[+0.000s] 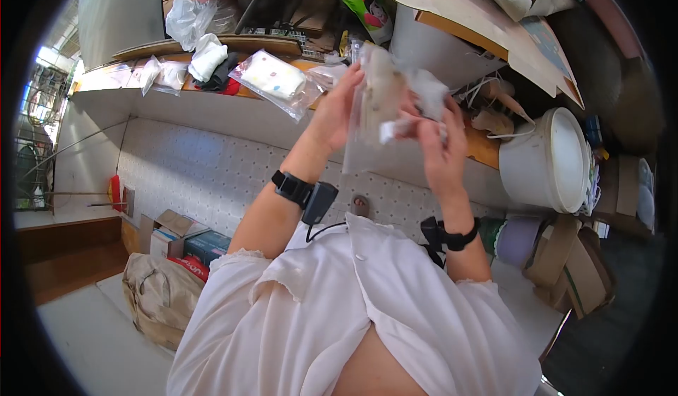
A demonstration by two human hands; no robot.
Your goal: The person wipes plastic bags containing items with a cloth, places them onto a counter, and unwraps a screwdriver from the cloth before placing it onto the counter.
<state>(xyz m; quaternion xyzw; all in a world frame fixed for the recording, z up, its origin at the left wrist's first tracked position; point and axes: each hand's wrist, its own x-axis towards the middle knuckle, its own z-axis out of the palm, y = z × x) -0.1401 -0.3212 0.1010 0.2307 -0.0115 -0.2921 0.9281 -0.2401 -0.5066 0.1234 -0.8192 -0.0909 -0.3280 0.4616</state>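
Observation:
My left hand [340, 106] grips the left edge of a clear plastic bag [364, 138], held upright above the ledge. Pale, blurred contents show inside its upper part. On the right, my right hand [441, 138] has its fingers closed around a crumpled white item [427, 92], against the bag's right side; motion blur hides its exact shape. Left of the bag, a clear packet with a white, spotted cloth [272, 76] lies on the wooden ledge [240, 94].
Small wrapped items [166, 75] and white cloth [207, 56] lie on the ledge's left part. A white bucket [544, 159] stands at the right. Cardboard pieces [480, 29] lean at the upper right. Boxes [173, 234] and a brown bag [159, 297] sit at the lower left.

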